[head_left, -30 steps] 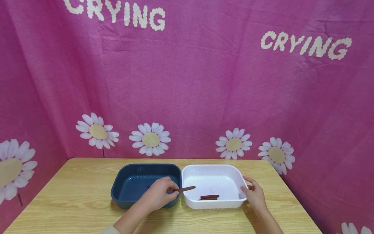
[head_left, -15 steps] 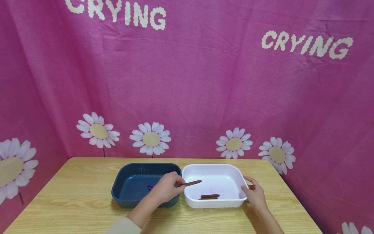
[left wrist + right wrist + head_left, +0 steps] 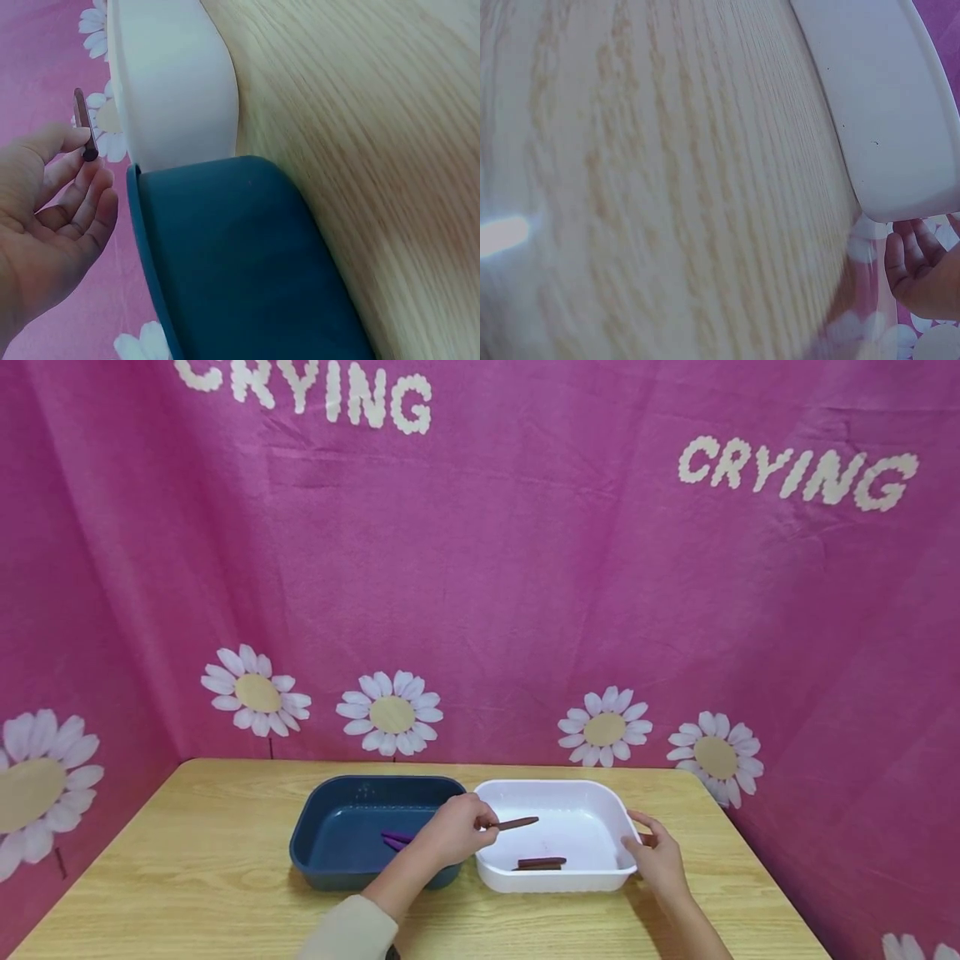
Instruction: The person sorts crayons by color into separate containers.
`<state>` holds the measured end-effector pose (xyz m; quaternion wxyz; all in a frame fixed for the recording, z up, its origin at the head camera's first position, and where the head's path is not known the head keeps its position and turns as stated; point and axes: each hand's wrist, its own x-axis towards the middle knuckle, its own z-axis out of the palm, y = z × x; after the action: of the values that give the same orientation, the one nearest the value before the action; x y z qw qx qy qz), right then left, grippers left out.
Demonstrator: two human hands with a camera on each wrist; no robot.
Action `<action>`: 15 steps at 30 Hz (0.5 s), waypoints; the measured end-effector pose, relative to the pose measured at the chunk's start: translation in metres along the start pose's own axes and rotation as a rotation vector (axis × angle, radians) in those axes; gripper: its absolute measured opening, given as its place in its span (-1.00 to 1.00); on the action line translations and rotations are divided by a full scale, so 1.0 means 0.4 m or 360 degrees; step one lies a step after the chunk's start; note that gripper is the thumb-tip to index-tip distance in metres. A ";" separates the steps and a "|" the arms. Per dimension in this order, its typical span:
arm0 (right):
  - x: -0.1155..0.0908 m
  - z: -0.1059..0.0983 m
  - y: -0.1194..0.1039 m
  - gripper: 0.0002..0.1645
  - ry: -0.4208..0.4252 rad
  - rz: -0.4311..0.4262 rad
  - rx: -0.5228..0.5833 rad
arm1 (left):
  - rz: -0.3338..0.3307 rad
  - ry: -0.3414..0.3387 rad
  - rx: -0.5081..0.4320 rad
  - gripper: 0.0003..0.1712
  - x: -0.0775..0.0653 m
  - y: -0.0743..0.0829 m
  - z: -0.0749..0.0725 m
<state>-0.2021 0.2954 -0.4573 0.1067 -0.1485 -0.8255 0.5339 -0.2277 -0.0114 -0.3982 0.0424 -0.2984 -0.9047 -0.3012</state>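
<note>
My left hand [image 3: 453, 833] pinches a brown crayon [image 3: 517, 823] between thumb and fingertips, its tapered end pointing right over the white tub [image 3: 551, 882]. In the left wrist view the same crayon [image 3: 85, 127] stands out from thumb and forefinger, the other fingers loosely curled below. More brown crayons [image 3: 542, 862] lie side by side near the tub's front wall. My right hand [image 3: 660, 856] holds the tub's right end, thumb at the rim; in the right wrist view its fingers [image 3: 915, 255] are bent at the end wall. Purple crayons [image 3: 393, 839] lie in the dark blue tub [image 3: 322, 881], partly behind my left forearm.
Both tubs stand side by side on a wooden table [image 3: 217, 860], their ends meeting in the middle. A pink cloth [image 3: 495, 568] with daisies and lettering hangs behind and at the sides.
My left hand has moved right and slightly up with the brown crayon, from over the blue tub to the white tub's left rim. More of the purple crayons shows. My right hand stays put.
</note>
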 end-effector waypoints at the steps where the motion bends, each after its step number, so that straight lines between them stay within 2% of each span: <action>1: 0.001 0.000 0.000 -0.46 -0.0003 0.0008 -0.0005 | 0.0006 0.0004 0.0002 -0.92 0.004 0.000 0.004; 7: 0.001 0.002 -0.002 -0.46 0.0015 0.0032 -0.0012 | 0.0028 0.0025 -0.0023 -0.91 0.024 -0.006 0.027; 15: -0.002 -0.001 -0.004 -0.46 -0.0013 0.0030 -0.0010 | -0.0027 0.0004 -0.0004 -0.90 0.047 -0.006 0.044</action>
<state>-0.2014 0.2947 -0.4556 0.0977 -0.1542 -0.8263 0.5328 -0.2426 0.0067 -0.4089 0.0406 -0.2904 -0.9067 -0.3031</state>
